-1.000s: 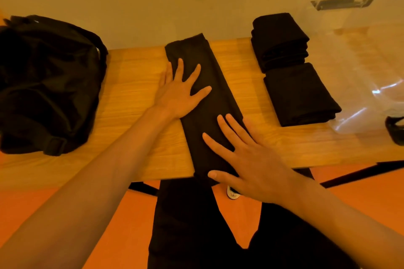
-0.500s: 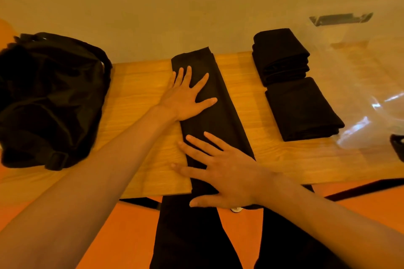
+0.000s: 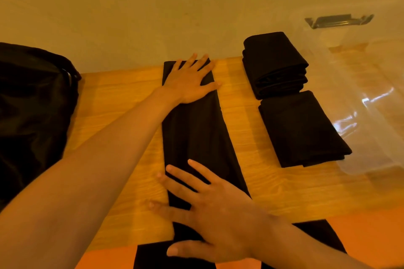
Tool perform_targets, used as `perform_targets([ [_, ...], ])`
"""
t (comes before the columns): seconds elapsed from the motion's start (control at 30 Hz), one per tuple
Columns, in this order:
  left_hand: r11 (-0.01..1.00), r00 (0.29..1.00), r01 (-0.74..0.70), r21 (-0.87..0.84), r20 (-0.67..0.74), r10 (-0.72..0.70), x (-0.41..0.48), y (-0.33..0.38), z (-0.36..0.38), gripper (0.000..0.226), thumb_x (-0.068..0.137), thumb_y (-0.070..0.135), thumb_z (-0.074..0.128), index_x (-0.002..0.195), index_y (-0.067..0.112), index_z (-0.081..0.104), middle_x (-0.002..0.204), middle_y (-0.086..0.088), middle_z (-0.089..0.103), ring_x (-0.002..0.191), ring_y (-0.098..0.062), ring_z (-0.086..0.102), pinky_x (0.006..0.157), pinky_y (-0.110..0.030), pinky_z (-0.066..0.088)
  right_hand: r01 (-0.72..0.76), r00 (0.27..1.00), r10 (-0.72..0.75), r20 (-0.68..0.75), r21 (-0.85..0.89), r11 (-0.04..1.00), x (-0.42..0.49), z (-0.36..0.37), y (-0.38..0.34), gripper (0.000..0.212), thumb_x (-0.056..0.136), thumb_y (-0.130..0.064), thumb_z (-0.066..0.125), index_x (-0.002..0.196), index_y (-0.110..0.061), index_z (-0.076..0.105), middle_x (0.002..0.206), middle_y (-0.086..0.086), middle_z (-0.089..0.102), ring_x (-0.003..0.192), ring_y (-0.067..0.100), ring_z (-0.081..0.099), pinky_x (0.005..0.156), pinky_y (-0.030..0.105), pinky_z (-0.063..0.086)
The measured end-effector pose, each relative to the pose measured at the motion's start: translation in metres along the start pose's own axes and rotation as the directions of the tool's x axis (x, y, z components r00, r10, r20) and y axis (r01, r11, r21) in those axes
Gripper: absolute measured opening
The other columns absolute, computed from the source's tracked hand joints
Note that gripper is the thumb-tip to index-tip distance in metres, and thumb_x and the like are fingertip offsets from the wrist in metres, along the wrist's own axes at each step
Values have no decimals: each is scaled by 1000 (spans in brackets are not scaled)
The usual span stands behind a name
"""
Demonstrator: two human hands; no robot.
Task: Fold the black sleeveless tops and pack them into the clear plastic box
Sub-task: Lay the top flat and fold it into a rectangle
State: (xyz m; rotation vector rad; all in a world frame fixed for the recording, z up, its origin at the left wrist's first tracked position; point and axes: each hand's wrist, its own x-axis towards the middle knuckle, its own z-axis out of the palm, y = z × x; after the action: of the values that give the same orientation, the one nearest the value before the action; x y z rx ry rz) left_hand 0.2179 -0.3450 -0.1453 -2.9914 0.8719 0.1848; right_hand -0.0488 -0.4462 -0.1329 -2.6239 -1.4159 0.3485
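A black sleeveless top (image 3: 194, 135) lies folded into a long, narrow strip down the middle of the wooden table (image 3: 122, 102), whose top is pale with straight grain lines. The strip's matte, smooth cloth runs from the table's far edge to its near edge. The left hand (image 3: 188, 85) lies flat on the strip's far end, fingers straight and spread, gripping nothing. The right hand (image 3: 214, 209) lies flat across the near end, fingers also straight and fanned out, their tips reaching past the strip's left edge onto the wood.

To the right, well apart from the strip, a stack of folded tops (image 3: 275, 65) sits at the far side, thick and layered at its edge. Just nearer is a flatter, rectangular folded top (image 3: 301, 128). The clear plastic box (image 3: 367, 115) stands at the right edge, glossy with glare, touching the flatter top; a dark latch (image 3: 338, 21) shows at its far rim. A soft black bag (image 3: 32, 104) slumps on the table's left end.
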Motion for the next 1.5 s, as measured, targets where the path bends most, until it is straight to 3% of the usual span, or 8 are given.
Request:
perform_targets([
  [0.37,990,993,115,-85,48,-111,35,4,-8,83,94,78,4,162,31,-3,170,3,-5,156,-26,-10,124,-56,-8,-15,1000,15,28,9,1000,4,0,-4,76,99,-73,17,160,-34,-6,165,7,-24,148,22,-35,120,54,-15],
  [0.57,991,958,-75,-113,-284,40,-1,5,-18,77,99,70,8,163,26,8,170,-3,-5,156,-23,-10,126,-49,-7,42,999,-41,-4,61,997,-7,-18,11,71,102,-67,26,161,-35,4,168,5,-10,152,18,-25,123,44,-16],
  [0.73,976,993,-84,201,-63,99,-26,9,-6,101,83,86,-3,162,23,1,170,-7,-6,155,-24,-13,124,-53,-10,55,998,-54,23,-24,998,-4,-24,43,73,99,-73,25,161,-37,7,169,4,-9,153,19,-23,124,49,-10],
  [1.13,993,993,-105,-59,39,107,25,-22,-13,84,94,77,17,162,31,0,170,0,1,157,-19,3,127,-45,9,92,996,-90,21,-89,992,-15,-1,33,81,97,-73,33,160,-38,-4,168,5,-14,153,28,-22,118,56,-18],
  [1.27,988,991,107,-115,92,-96,25,-65,-17,71,101,67,9,162,31,5,170,-3,6,156,-21,7,127,-43,6,89,996,-89,10,-117,989,-17,0,34,82,97,-73,34,160,-38,-5,168,5,-13,153,29,-21,117,58,-18],
  [1.37,917,934,334,-218,-56,-354,9,-93,-20,68,104,60,5,163,26,5,170,-6,3,157,-24,1,127,-47,-1,93,995,-89,39,-113,989,-18,3,32,86,95,-73,38,160,-38,-6,168,6,-14,153,31,-20,116,60,-16],
  [1.43,935,929,261,-239,-200,-310,-8,-90,-25,67,106,56,10,163,21,6,170,-8,1,157,-24,-2,127,-47,-1,103,994,-98,54,-96,990,-19,-1,33,82,97,-72,35,160,-38,-5,169,5,-13,153,31,-18,116,59,-21],
  [1.5,981,971,33,-193,-225,-77,-28,-72,-27,67,105,58,15,162,23,7,170,-6,-1,156,-22,-6,127,-46,-1,116,993,-114,29,-69,991,-18,-16,35,74,99,-71,28,160,-40,0,169,4,-11,153,28,-19,117,51,-25],
])
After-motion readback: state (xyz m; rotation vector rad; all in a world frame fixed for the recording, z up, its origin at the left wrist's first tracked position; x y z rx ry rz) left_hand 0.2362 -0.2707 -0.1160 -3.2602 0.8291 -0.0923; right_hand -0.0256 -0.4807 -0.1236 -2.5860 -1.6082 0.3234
